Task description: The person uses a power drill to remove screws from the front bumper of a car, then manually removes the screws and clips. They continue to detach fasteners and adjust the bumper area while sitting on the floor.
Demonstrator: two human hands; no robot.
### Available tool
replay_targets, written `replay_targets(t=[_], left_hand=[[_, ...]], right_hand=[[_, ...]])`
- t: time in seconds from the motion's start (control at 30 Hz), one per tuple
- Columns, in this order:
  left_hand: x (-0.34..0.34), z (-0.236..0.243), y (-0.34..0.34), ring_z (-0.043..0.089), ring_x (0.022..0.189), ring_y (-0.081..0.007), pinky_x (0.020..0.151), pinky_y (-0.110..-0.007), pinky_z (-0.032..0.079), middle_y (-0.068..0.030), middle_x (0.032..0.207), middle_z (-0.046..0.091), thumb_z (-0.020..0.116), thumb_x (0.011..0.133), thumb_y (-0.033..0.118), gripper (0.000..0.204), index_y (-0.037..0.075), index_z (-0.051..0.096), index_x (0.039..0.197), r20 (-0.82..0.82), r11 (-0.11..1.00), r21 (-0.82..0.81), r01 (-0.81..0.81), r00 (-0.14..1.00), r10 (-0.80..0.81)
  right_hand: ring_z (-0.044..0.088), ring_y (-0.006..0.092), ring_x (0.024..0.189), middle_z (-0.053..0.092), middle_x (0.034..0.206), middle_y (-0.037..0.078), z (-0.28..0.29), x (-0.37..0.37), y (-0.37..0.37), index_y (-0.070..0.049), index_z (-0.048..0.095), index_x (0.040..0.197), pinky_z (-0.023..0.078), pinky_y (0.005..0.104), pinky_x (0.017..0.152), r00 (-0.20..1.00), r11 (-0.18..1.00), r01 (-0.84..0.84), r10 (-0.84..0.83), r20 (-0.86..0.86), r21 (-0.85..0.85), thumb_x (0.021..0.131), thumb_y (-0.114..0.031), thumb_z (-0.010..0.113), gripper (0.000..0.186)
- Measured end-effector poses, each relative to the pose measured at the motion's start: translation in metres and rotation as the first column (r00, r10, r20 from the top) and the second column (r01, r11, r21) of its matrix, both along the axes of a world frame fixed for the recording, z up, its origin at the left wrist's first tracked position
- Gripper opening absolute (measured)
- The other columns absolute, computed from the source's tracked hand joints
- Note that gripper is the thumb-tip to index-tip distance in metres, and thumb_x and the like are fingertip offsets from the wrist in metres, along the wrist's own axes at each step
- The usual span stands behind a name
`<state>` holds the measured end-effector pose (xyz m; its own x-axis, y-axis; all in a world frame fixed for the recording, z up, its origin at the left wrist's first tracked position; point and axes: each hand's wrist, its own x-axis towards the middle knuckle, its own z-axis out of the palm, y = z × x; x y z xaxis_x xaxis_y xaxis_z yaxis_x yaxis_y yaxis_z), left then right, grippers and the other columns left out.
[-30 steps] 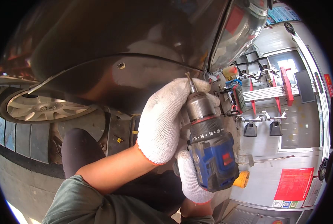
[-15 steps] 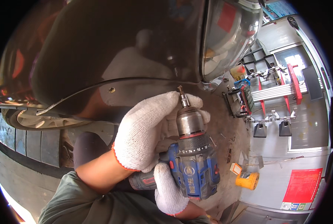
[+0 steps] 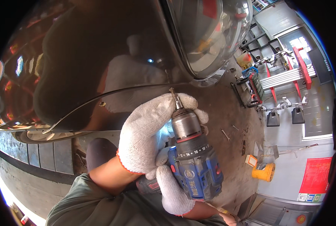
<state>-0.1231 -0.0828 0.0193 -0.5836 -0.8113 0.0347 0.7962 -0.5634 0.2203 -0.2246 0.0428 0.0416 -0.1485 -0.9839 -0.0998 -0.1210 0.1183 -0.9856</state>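
Observation:
A blue and black cordless drill [image 3: 196, 169] with a metal chuck [image 3: 186, 124] points away from me. A short driver bit [image 3: 173, 94] sticks out of its chuck. My right hand [image 3: 173, 194], in a white knit glove, is wrapped round the drill's grip. My gloved left hand [image 3: 141, 130] curls round the bit and chuck from the left, fingers partly hidden behind them. Bluish light shines between that palm and the drill. Just beyond the bit tip is the lower edge of a glossy dark car body panel [image 3: 137, 87]; whether they touch I cannot tell.
The car's lamp [image 3: 202, 45] sits above right. A wheel [image 3: 32, 136] shows below the panel at left. On the floor lies a wrench [image 3: 225, 134]. By the right wall are a yellow bucket [image 3: 264, 172], a tool cart [image 3: 252, 88] and a red and white metal rack [image 3: 284, 77].
Light now glows by the drill and reflects in the panel. The drill leans slightly more to the left. The whole view has turned a little; both hands keep their hold.

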Motion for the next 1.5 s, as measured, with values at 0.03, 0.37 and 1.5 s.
replay_targets(t=[0.03, 0.37, 1.5], left_hand=[[-0.001, -0.001, 0.000, 0.077, 0.110, -0.0427, 0.093, -0.051, 0.066, -0.0281, 0.126, 0.074, 0.060, 0.115, 0.036, 0.043, -0.001, 0.062, 0.138, -0.003, 1.000, 0.003, 0.005, 1.000, -0.005], [0.001, -0.003, 0.000, 0.076, 0.110, -0.0433, 0.091, -0.051, 0.067, -0.0287, 0.127, 0.073, 0.059, 0.115, 0.036, 0.044, -0.001, 0.061, 0.139, -0.041, 1.000, -0.007, 0.022, 0.999, -0.022], [-0.022, 0.008, 0.005, 0.071, 0.111, -0.0338, 0.099, -0.051, 0.061, -0.0137, 0.119, 0.073, 0.057, 0.116, 0.027, 0.029, 0.002, 0.066, 0.128, -0.303, 0.997, 0.056, -0.056, 0.950, 0.070]], right_hand=[[0.074, 0.0249, 0.105, 0.078, 0.116, 0.011, 0.000, -0.001, 0.000, -0.001, 0.073, 0.129, 0.058, 0.0398, 0.096, 1.000, 1.000, 0.000, 0.000, 0.001, 0.005, 0.101, -0.009, 0.077, 0.029], [0.074, 0.0244, 0.109, 0.077, 0.119, 0.011, -0.001, 0.000, 0.008, -0.001, 0.072, 0.131, 0.057, 0.0386, 0.099, 1.000, 0.998, -0.030, 0.030, -0.003, 0.051, 0.102, -0.006, 0.075, 0.029], [0.077, 0.0177, 0.082, 0.079, 0.092, 0.004, -0.002, -0.017, 0.021, -0.006, 0.076, 0.118, 0.060, 0.0365, 0.076, 0.987, 0.994, 0.044, -0.058, -0.153, -0.097, 0.105, -0.014, 0.075, 0.016]])
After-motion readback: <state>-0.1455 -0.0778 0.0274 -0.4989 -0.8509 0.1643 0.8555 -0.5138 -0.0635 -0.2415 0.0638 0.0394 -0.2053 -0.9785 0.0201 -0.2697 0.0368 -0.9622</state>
